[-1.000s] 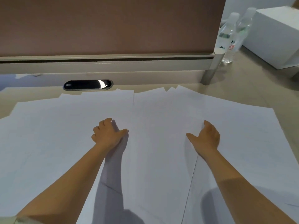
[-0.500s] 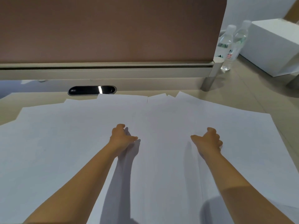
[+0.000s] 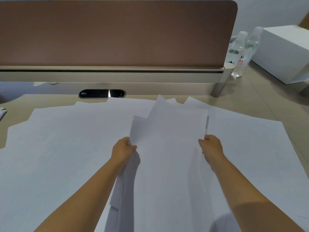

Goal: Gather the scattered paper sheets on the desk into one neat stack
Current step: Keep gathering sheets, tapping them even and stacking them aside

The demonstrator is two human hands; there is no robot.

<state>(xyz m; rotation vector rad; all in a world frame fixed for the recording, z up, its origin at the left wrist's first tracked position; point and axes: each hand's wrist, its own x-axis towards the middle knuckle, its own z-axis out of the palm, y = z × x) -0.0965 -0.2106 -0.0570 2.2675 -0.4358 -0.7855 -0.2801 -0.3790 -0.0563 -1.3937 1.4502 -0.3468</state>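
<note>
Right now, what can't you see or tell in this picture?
All in the head view:
- Sheet count: the papers held by the left hand and right hand overlap.
- Fingertips: hidden behind the held papers.
- Desk under the loose sheets: covered.
- Bottle label: too small to read.
- Thing at the left edge: cut off.
- Box: cut off at the right edge.

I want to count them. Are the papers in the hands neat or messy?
Messy: the held sheets fan out with uneven top corners between the left hand and right hand.
</note>
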